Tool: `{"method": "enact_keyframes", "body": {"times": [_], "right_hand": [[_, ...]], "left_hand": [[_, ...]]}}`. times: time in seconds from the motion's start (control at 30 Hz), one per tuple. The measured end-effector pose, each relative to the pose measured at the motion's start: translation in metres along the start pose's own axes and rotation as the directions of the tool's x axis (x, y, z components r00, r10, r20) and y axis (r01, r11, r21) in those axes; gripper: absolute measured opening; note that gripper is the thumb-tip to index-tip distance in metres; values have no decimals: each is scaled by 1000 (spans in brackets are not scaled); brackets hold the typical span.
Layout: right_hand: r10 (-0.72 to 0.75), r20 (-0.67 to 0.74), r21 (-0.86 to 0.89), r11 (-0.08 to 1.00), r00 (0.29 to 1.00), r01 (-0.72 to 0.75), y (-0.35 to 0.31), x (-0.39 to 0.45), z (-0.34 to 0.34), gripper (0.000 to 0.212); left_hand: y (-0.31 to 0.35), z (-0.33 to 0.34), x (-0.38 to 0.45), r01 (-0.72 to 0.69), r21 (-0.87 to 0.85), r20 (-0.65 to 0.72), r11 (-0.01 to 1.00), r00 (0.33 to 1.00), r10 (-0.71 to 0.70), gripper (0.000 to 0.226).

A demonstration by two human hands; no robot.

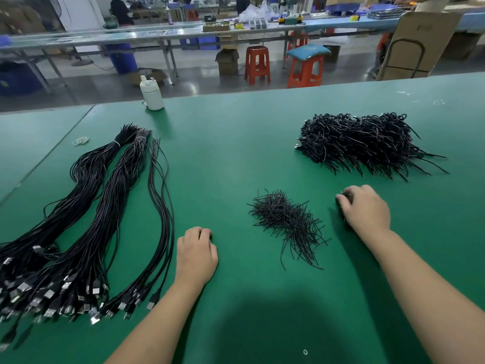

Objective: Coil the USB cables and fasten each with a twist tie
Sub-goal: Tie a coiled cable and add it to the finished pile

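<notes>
Long black USB cables [86, 219] lie in bundles on the left of the green table [236, 153], plugs toward me. A loose heap of short black twist ties [286, 222] sits in the middle. A pile of coiled, tied cables [362, 143] lies at the far right. My left hand [196, 253] rests on the table between the cables and the ties, fingers curled under, with nothing seen in it. My right hand [364, 208], right of the ties, grips a small dark coiled cable [343, 202] against the table; the hand hides most of it.
A white bottle [151, 94] stands near the table's far edge. A few rubber bands [80, 140] lie at the far left. Beyond the table are orange stools [257, 64], cardboard boxes and other workbenches.
</notes>
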State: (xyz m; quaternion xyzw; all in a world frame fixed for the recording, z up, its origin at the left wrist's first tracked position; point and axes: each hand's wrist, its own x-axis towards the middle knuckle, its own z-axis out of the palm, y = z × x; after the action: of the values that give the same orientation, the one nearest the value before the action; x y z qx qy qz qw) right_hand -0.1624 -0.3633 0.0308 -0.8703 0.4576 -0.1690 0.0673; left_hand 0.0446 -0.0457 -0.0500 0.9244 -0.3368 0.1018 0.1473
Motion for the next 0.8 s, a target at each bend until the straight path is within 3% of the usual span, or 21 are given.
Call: {"method": "enact_keyframes", "body": {"times": [0.1, 0.2, 0.33, 0.53, 0.67, 0.8], "right_hand": [[-163, 126, 203, 970, 978, 135, -58, -25, 6, 23], [-345, 161, 325, 903, 925, 280, -112, -70, 27, 23], [-465, 260, 281, 875, 846, 395, -150, -125, 72, 36], [-517, -3, 171, 843, 856, 510, -145, -154, 95, 23], [-518, -41, 160, 841, 855, 517, -146, -154, 98, 22], [-512, -40, 147, 847, 858, 512, -145, -155, 99, 23]], "left_hand": [[-1, 0, -1, 6, -17, 9, 1000, 1000, -6, 19], [-1, -1, -2, 16, -42, 4, 999, 1000, -16, 19], [-2, -3, -4, 26, -60, -13, 998, 1000, -27, 19], [-3, -10, -6, 131, -71, -68, 989, 988, -136, 20], [-10, -18, -6, 208, 8, 49, 978, 977, -209, 26], [-38, -32, 3, 147, 187, 192, 971, 964, -183, 29]]}}
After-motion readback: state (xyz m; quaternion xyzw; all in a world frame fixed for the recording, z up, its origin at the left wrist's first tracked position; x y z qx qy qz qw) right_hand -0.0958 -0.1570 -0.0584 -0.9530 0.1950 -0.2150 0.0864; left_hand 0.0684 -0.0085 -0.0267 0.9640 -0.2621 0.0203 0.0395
